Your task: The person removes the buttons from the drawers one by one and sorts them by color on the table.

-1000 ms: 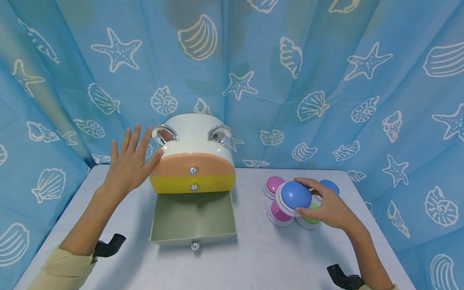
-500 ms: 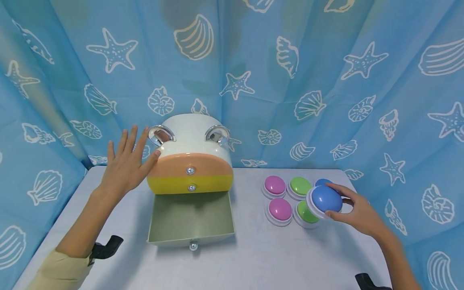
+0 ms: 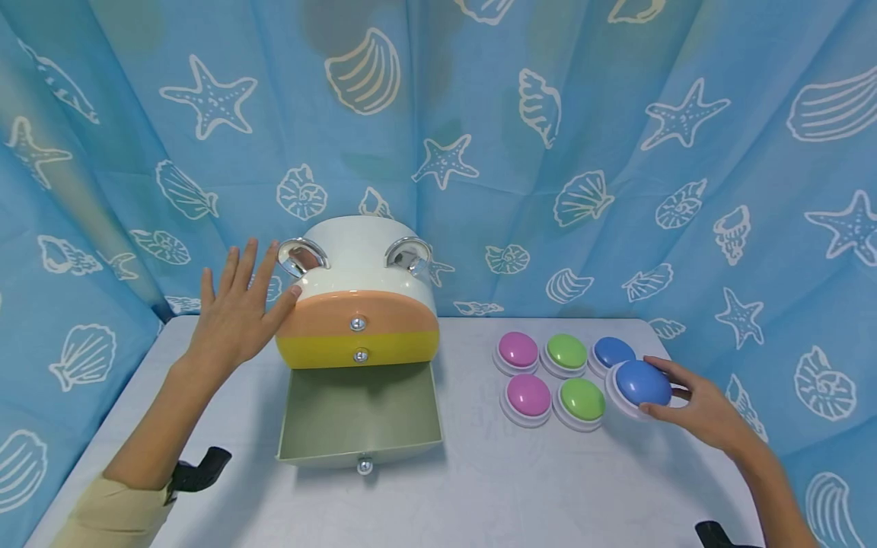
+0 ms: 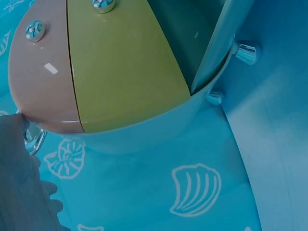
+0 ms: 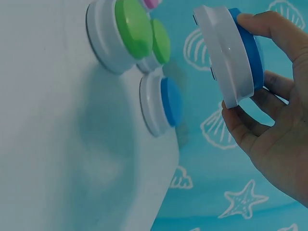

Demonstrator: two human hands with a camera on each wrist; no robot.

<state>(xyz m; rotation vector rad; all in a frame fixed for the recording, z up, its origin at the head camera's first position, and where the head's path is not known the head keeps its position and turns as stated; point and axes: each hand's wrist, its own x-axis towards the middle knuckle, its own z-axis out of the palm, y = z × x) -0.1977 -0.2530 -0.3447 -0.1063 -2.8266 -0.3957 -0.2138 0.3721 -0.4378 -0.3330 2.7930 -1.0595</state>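
My right hand (image 3: 706, 411) grips a round push button with a blue dome (image 3: 642, 383) and a white base. In the right wrist view that button (image 5: 226, 53) is held above the table, apart from it. Behind it on the table sits a second blue button (image 3: 613, 352). Two green buttons (image 3: 582, 399) and two pink buttons (image 3: 529, 395) stand to the left. My left hand (image 3: 236, 320) has its fingers spread beside a small drawer cabinet (image 3: 363, 251), its thumb at the white upper part. The cabinet's bottom green drawer (image 3: 363, 449) is pulled out; its orange and yellow drawers are closed.
A white-covered table (image 3: 507, 495) carries everything. Blue curtains (image 3: 479, 99) with shell and starfish prints hang behind it and at both sides. The pulled-out drawer juts toward the front, with a silver knob (image 3: 365, 466) on it.
My right hand has carried the blue button rightward and lower, from over the pink and green buttons to in front of the other blue one. My left hand stays beside the cabinet.
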